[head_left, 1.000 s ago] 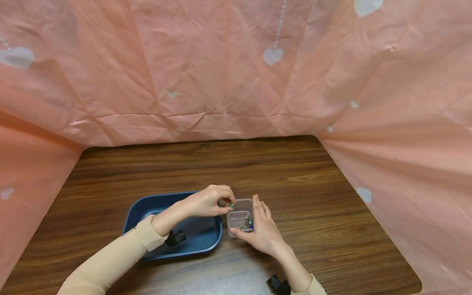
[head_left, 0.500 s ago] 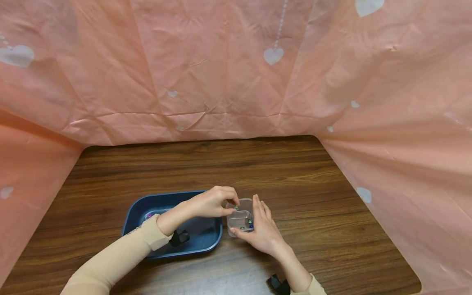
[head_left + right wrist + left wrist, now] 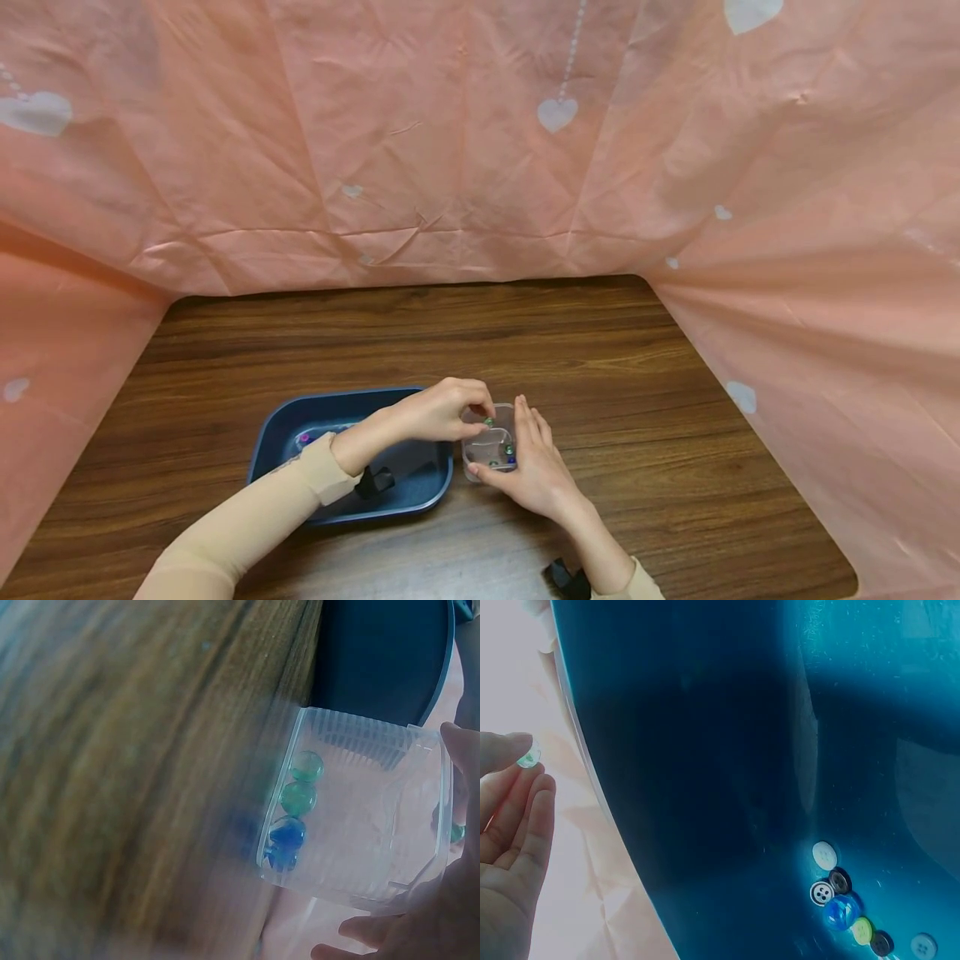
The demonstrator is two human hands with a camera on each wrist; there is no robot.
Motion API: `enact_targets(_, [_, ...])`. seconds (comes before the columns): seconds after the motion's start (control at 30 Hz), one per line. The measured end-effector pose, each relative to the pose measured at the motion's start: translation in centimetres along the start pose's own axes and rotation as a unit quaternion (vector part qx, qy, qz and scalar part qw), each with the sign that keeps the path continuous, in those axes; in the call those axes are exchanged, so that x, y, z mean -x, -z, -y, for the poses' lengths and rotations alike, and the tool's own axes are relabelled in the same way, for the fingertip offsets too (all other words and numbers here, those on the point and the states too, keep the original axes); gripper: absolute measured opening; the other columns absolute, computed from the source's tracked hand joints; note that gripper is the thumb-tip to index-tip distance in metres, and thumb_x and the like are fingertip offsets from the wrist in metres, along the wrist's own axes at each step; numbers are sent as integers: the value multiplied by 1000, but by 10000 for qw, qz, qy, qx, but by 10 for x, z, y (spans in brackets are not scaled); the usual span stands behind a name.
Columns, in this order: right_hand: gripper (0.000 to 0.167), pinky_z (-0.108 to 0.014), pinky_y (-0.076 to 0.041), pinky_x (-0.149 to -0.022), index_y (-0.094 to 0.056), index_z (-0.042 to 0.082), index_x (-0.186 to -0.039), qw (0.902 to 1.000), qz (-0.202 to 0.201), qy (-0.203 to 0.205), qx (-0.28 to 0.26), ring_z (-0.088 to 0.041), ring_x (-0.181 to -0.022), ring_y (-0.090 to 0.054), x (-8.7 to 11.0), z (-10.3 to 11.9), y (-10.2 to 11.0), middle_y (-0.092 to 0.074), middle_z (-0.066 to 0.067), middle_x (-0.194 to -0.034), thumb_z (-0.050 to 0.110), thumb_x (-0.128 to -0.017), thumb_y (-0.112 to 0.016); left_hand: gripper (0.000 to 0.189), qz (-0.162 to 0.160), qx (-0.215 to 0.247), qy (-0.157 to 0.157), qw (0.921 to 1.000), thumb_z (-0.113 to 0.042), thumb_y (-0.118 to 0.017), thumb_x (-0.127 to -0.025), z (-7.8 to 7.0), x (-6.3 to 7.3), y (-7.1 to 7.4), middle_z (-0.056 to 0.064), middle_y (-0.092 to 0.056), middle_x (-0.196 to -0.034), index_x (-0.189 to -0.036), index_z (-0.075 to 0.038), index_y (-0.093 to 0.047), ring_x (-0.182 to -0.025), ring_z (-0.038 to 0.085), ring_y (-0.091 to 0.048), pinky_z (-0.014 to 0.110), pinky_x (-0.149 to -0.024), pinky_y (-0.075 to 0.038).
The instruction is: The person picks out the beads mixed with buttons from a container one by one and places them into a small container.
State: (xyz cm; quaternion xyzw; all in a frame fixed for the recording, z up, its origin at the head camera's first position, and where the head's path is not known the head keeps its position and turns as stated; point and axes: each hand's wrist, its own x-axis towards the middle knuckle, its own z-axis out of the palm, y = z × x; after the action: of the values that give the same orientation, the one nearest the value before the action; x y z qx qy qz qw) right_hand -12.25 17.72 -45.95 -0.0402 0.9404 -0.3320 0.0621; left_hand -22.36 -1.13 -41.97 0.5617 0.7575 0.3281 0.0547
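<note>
My left hand pinches a green glass marble between thumb and fingers, above the far part of a small clear plastic box. My right hand holds that box, its straight fingers lying along the right side and its thumb at the near edge. Inside the box are two green marbles and a blue marble. To the left stands a blue tray, partly covered by my left forearm. In the left wrist view it contains a blue marble and several buttons.
Box and tray stand close together on a brown wood-grain table. A pink curtain with pale hearts encloses the back and both sides. Black straps hang at the wrists.
My left hand has moved a little to the right, carrying the green marble from the box's left rim to above its inside. My right hand and the box stay where they were.
</note>
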Motion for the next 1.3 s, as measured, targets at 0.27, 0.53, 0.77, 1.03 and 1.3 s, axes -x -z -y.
enact_targets(0.27, [118, -71, -25, -105, -2, 5, -157, 10000, 12, 2, 1, -43, -147, -9, 0, 1, 0, -7, -15, -163, 64, -80, -68, 9, 25, 102, -78, 9999, -3, -69, -88, 1, -5, -2, 5, -64, -97, -98, -2, -68, -88, 21, -65, 26, -78, -55])
enact_targets(0.53, [118, -70, -25, -106, -2, 4, -157, 10000, 1, 37, -9, -41, -147, -8, 0, 1, 1, -7, -16, -163, 65, -80, -68, 10, 135, 214, -123, 9996, -3, -69, -89, 2, -8, -5, 7, -64, -98, -99, -2, -68, -91, 23, -67, 28, -80, -56])
enact_targets(0.77, [118, -71, -24, -106, -2, 4, -156, 10000, 8, 28, -50, -42, -147, -8, 0, 1, 1, -6, -16, -163, 66, -80, -67, 10, 43, 114, -228, 9997, -4, -69, -89, 4, -10, -6, 6, -65, -97, -98, 0, -69, -89, 16, -66, 26, -78, -56])
enact_targets(1.03, [118, -71, -25, -106, -2, 4, -157, 10000, 19, 27, -29, -42, -147, -8, 0, 1, 0, -6, -16, -163, 65, -80, -67, 11, 25, 81, -155, 9998, -6, -68, -90, 3, -9, -3, 5, -65, -97, -99, 0, -69, -90, 14, -64, 25, -79, -55])
enact_targets(1.3, [117, -71, -25, -106, -2, 5, -157, 10000, 21, 12, 2, -42, -147, -8, 0, 1, 1, -6, -15, -163, 65, -80, -68, 11, 45, 106, -15, 9999, -7, -68, -90, 3, -7, -2, 5, -64, -98, -100, -3, -69, -90, 21, -65, 27, -78, -55])
